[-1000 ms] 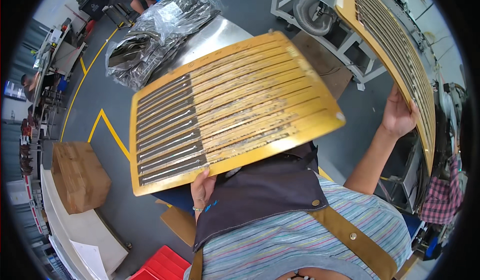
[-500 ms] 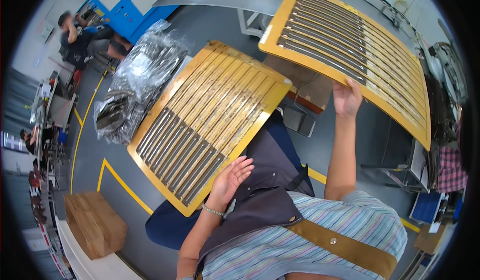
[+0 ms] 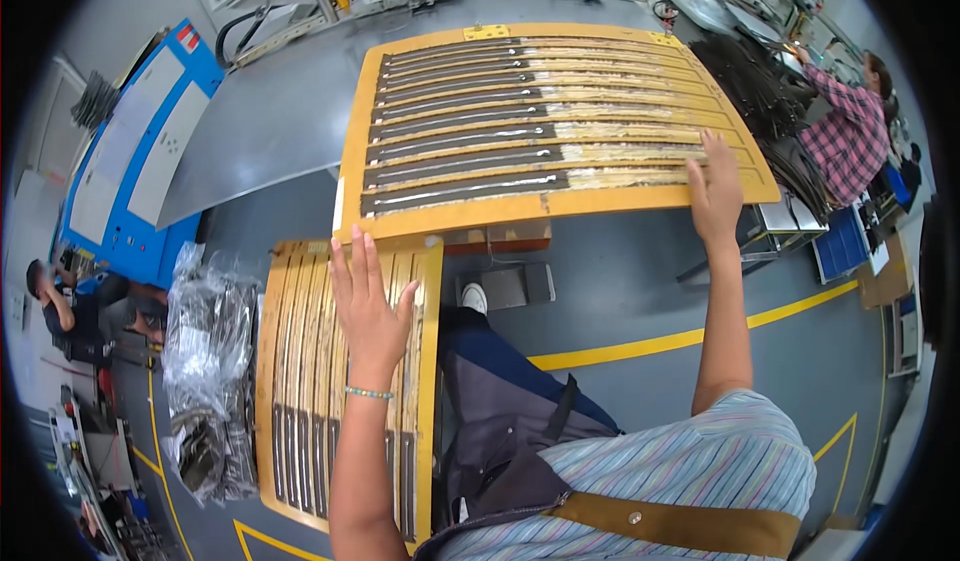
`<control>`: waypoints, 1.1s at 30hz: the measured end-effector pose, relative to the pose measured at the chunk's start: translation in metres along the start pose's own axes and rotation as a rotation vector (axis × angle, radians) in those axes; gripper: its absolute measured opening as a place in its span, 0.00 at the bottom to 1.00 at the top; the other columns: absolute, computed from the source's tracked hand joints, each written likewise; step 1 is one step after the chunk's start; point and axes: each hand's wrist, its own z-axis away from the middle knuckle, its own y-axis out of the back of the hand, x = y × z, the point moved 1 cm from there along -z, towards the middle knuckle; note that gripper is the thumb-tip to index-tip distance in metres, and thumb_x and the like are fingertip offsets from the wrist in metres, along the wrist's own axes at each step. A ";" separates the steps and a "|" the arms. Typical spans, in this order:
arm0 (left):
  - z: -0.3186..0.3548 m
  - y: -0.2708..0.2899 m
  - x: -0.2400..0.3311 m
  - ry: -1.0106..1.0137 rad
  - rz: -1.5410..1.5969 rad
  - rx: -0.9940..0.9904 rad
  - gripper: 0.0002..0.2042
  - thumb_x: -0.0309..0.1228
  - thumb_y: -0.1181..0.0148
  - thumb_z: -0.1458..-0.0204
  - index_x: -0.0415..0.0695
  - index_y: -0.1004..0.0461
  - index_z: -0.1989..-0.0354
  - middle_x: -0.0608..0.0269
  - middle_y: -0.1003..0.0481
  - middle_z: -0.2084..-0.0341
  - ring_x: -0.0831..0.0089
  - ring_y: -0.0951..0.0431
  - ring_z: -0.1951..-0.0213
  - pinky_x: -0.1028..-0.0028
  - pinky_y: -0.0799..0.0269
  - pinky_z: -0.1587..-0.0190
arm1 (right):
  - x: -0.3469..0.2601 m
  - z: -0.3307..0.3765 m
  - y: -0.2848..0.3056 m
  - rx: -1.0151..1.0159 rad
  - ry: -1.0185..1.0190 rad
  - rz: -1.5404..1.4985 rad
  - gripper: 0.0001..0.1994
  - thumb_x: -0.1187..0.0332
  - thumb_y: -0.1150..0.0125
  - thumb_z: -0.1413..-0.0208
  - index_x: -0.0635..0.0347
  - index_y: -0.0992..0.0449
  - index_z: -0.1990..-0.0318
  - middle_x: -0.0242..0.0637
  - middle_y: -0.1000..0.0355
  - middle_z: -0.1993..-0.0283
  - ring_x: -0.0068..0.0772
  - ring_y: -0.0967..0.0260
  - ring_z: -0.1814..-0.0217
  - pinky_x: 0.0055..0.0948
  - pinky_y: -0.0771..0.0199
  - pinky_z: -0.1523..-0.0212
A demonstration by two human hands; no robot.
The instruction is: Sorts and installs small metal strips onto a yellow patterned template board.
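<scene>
A yellow slotted board (image 3: pixel 545 204) lies over the near edge of the grey metal table. Dark strips (image 3: pixel 460 133), each with a shiny line along it, fill the left half of its slots; the right half shows bare, stained slots. At its near left corner is my left hand (image 3: pixel 372 316), fingers stretched out, fingertips at the edge. My right hand (image 3: pixel 718 201) rests by the near right edge, fingers extended over the top and thumb apart. Below my left forearm sits a second yellow slotted board (image 3: pixel 300 341), partly hidden by it, with dark strips in its near half.
Clear plastic bags (image 3: pixel 208 351) with dark contents stand left of the second board. A blue machine (image 3: pixel 140 161) is at the left, near a seated person (image 3: pixel 75 306). At the right, a person in a plaid shirt (image 3: pixel 850 141) works beside piled dark strips (image 3: pixel 750 86).
My view has swung toward the metal table. My left hand has moved from the lower board to the upper board's corner. My right hand has shifted from its underside edge to its right end.
</scene>
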 end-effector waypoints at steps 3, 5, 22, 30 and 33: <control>-0.021 -0.005 -0.017 -0.068 -0.133 0.047 0.36 0.45 0.40 0.38 0.44 0.44 0.25 0.55 0.42 0.26 0.52 0.49 0.24 0.52 0.54 0.24 | 0.001 -0.010 -0.019 -0.172 0.030 0.145 0.25 0.52 0.44 0.33 0.57 0.26 0.36 0.49 0.32 0.32 0.52 0.39 0.27 0.45 0.40 0.30; -0.039 -0.009 -0.032 -0.063 -0.116 0.060 0.34 0.46 0.40 0.38 0.43 0.41 0.27 0.55 0.40 0.27 0.52 0.46 0.25 0.52 0.52 0.25 | -0.015 -0.021 -0.035 -0.304 -0.034 0.136 0.29 0.47 0.50 0.32 0.54 0.30 0.31 0.48 0.39 0.26 0.51 0.48 0.21 0.46 0.48 0.25; -0.169 -0.044 -0.138 0.157 -0.190 -0.127 0.38 0.59 0.54 0.34 0.39 0.41 0.27 0.55 0.44 0.25 0.54 0.47 0.24 0.57 0.41 0.29 | -0.047 -0.123 -0.187 -0.634 0.213 -0.008 0.52 0.27 0.39 0.52 0.54 0.38 0.27 0.47 0.49 0.21 0.54 0.59 0.17 0.52 0.57 0.21; -0.177 -0.054 -0.136 0.217 -0.122 -0.154 0.40 0.61 0.57 0.34 0.41 0.45 0.25 0.56 0.47 0.24 0.51 0.51 0.24 0.60 0.44 0.27 | -0.043 -0.131 -0.193 -0.598 0.256 -0.061 0.49 0.29 0.34 0.56 0.51 0.31 0.30 0.44 0.47 0.21 0.55 0.60 0.17 0.54 0.56 0.21; -0.175 -0.054 -0.140 0.219 -0.112 -0.135 0.40 0.61 0.59 0.34 0.40 0.44 0.25 0.56 0.47 0.24 0.50 0.51 0.24 0.61 0.46 0.26 | -0.051 -0.132 -0.192 -0.597 0.256 -0.074 0.46 0.32 0.32 0.54 0.53 0.29 0.32 0.44 0.47 0.21 0.56 0.59 0.17 0.52 0.54 0.21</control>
